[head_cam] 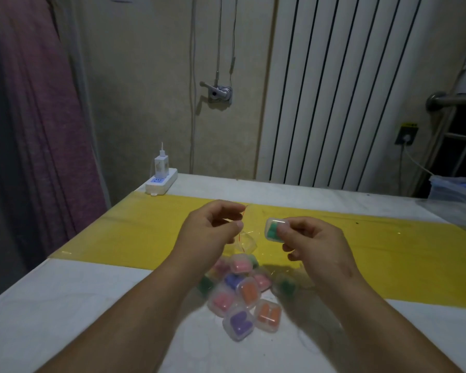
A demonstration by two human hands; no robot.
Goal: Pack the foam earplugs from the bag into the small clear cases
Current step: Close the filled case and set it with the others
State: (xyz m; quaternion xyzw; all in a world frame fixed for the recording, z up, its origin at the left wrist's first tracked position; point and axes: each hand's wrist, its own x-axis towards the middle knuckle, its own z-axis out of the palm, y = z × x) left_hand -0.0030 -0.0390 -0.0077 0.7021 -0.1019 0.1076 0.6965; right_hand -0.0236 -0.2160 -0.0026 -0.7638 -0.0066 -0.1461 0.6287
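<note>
Small cases (242, 305): clear, glossy hard plastic; contents matt, foam-like. Bag (246, 242): thin transparent film, shiny, crinkled. Table (97, 297): white, matt, faintly patterned, possibly cloth. Yellow strip (135, 232): smooth, slightly glossy sheet. Power strip (162, 181): smooth white plastic. Curtain (46, 125): matt cloth.

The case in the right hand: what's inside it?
Green foam earplugs show through the clear case pinched by the right hand. The fingertips cover part, so their count is unclear.
</note>
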